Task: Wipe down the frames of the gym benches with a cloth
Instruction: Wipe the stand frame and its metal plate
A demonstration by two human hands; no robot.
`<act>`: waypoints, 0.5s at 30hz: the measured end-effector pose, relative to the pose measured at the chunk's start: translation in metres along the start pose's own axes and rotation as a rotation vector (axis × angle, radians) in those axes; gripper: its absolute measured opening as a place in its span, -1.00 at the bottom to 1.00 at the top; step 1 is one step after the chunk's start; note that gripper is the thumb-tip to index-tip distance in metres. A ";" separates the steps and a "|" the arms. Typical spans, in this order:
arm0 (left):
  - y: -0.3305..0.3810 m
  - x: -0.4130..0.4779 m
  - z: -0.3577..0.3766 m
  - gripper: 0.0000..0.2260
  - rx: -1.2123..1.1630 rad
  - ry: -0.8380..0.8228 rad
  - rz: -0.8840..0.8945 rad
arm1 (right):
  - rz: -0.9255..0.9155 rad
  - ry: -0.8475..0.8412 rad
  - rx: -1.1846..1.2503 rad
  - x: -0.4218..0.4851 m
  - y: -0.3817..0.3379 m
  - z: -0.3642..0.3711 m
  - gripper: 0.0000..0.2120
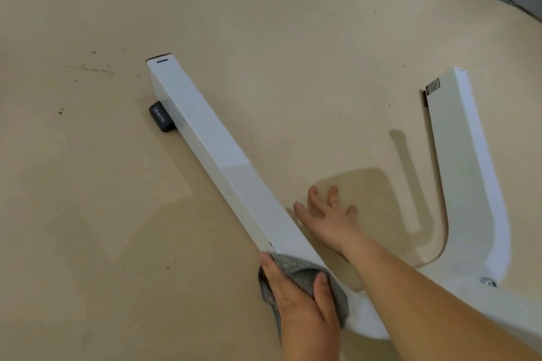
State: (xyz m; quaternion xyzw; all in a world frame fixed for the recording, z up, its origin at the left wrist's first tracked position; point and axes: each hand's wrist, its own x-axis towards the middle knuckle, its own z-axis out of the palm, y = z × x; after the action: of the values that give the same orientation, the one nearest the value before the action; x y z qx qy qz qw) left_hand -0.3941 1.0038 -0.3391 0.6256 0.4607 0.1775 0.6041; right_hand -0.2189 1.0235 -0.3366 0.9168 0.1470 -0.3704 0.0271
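Bench frame [205, 138], white, lies on the beige floor [264, 38]. Its long straight beam goes from the upper left of the frame down to the bottom centre, and a shorter curved arm [466, 170] stands at the right side.

The step in hand is, I think, the wiping of the long beam. The left hand [296, 302] presses a grey cloth [296, 269] on the near end of this beam; its grip is closed around the cloth, with the thumb on top. The right hand [328, 217] rests flat on the floor between the beam and the curved arm, with a wide, empty grip and spread fingers, probably for support.

The next move probably calls for sliding the cloth along the beam toward its far end, with even pressure on top and sides, and later the curved arm.

A small black-and-white sticker [433, 87] sits near the top of the curved arm; it looks like a code, but it is too small to read. A black foot [162, 117] under the far end of the beam has raised writing, also not readable.
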 end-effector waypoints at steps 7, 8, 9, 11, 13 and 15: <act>-0.001 0.036 -0.008 -0.18 -0.004 -0.016 -0.039 | 0.021 -0.021 0.088 0.014 0.010 0.002 -0.37; 0.000 0.031 -0.005 -0.19 -0.038 -0.028 -0.069 | 0.036 -0.021 0.089 0.012 0.009 0.004 -0.36; 0.002 0.020 -0.002 -0.20 -0.059 -0.041 -0.083 | 0.039 -0.014 0.086 0.011 0.007 0.006 -0.33; 0.005 -0.006 0.004 -0.19 -0.073 -0.048 -0.080 | 0.033 -0.016 0.096 0.010 0.006 0.003 -0.26; 0.003 -0.025 0.008 -0.15 -0.096 -0.056 -0.090 | 0.027 -0.066 0.111 0.004 0.002 -0.007 -0.38; 0.001 -0.029 0.011 -0.17 -0.103 -0.095 -0.133 | 0.027 -0.115 0.146 -0.005 0.000 -0.019 -0.48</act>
State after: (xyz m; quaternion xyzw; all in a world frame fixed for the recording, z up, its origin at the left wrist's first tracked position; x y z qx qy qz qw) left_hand -0.3997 0.9746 -0.3313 0.5693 0.4621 0.1306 0.6673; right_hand -0.2095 1.0251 -0.3194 0.8954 0.1054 -0.4318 -0.0266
